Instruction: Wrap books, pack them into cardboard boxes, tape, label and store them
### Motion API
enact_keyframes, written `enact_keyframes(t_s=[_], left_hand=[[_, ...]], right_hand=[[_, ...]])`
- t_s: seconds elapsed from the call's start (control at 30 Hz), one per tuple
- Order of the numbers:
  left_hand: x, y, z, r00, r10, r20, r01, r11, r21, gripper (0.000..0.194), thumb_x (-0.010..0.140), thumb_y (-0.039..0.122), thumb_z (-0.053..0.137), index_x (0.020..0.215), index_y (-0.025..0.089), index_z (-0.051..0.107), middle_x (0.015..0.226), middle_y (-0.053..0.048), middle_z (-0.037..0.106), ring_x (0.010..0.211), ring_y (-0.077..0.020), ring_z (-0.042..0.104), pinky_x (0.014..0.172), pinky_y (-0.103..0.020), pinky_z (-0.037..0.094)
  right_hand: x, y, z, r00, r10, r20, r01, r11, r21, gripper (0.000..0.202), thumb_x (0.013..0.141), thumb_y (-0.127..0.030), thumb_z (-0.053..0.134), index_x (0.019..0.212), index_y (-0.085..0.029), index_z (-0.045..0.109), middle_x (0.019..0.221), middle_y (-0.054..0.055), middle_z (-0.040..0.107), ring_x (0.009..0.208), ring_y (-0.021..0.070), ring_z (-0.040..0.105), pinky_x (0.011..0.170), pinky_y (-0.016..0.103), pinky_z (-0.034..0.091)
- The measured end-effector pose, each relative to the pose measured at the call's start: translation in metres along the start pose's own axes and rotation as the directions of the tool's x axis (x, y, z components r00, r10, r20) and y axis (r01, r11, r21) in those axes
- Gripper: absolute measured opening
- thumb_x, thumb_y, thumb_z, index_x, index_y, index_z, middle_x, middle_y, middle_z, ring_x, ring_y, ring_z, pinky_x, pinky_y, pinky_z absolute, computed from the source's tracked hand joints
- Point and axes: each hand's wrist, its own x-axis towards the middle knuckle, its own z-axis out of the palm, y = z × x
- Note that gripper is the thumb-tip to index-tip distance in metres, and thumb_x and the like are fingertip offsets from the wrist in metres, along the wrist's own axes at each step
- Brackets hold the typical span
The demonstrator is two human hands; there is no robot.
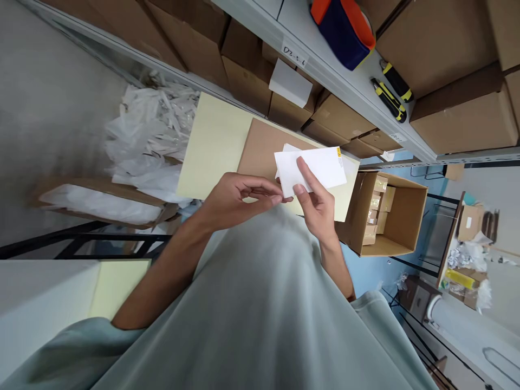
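Watching from my end of the feed, I see the white card (314, 167) held over the brown cardboard sheet (259, 149), its yellow mark at two o'clock. The right hand (319, 208) pinches it near the closer edge, two digits pressed on its face, the others hidden. Another white piece (287, 147) peeks out at eleven o'clock; I can't tell whether it is gripped too. If it is, a slack pinch could let the pair slide apart. At eight o'clock the left hand (239, 201) has its thumb and fingers drawn together by the card's corner; contact is unclear, so a nudge there might twist the card.

Outward, the pale yellow tabletop (215, 138) ends just beyond the card at three o'clock; I judge a slip that way could fall past the edge, toward the open carton (410, 216) at four. The shelf edge (339, 81) limits lifting toward one o'clock. I'd find more room toward nine, short of the crumpled white wrap (150, 135).
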Motion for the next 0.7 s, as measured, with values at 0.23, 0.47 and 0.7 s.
enact_keyframes(t_s=[0.23, 0.47, 0.7], left_hand=[[-0.001, 0.005, -0.022, 0.996, 0.042, 0.073, -0.045, 0.998, 0.038, 0.024, 0.083, 0.044, 0.086, 0.091, 0.021, 0.088, 0.089, -0.007, 0.086, 0.086, -0.025, 0.084, 0.088, -0.036, 0.07], [-0.002, 0.007, -0.031, 0.994, 0.047, 0.097, -0.05, 0.998, 0.026, 0.024, 0.085, 0.045, 0.086, 0.091, 0.021, 0.086, 0.092, -0.007, 0.087, 0.089, -0.026, 0.085, 0.09, -0.04, 0.071], [-0.001, 0.002, -0.033, 0.996, 0.054, 0.077, -0.054, 0.999, -0.001, 0.025, 0.081, 0.05, 0.09, 0.087, 0.027, 0.085, 0.089, -0.005, 0.086, 0.086, -0.0269, 0.085, 0.084, -0.035, 0.071]], right_hand=[[-0.002, -0.004, 0.027, 0.999, -0.026, -0.034, 0.027, 0.999, 0.027, 0.071, 0.113, -0.067, 0.051, 0.175, -0.033, 0.045, 0.17, 0.003, 0.059, 0.146, 0.0276, 0.066, 0.11, 0.04, 0.067], [-0.002, -0.001, 0.038, 0.998, -0.068, 0.002, 0.068, 0.994, -0.084, 0.079, 0.112, -0.072, 0.051, 0.18, -0.035, 0.033, 0.166, 0.004, 0.062, 0.121, 0.0237, 0.077, 0.096, 0.035, 0.07], [-0.001, -0.006, 0.043, 0.999, -0.022, -0.047, 0.019, 0.998, -0.063, 0.072, 0.114, -0.067, 0.051, 0.176, -0.034, 0.04, 0.156, 0.005, 0.07, 0.111, 0.0231, 0.079, 0.096, 0.038, 0.07]])
